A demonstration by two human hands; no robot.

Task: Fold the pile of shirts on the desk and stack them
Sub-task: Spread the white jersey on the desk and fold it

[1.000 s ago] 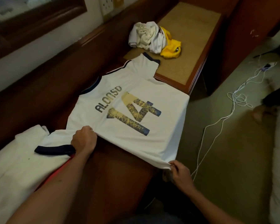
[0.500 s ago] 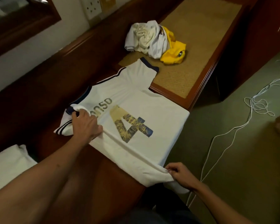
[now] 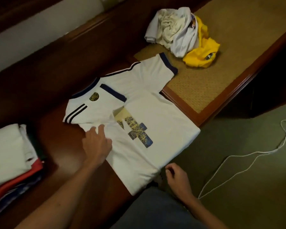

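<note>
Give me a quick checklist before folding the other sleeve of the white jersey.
1. Near side of the white jersey folded in, sleeve over the printed number: ok.
2. Far sleeve flat and reachable: ok.
3. Left hand flat on the fold: ok.
4. Right hand gripping the hem: not ok, off the cloth.
5. Hem fully on the desk: not ok, overhangs the edge.
6. Unfolded pile clear of the sleeve: ok.
</note>
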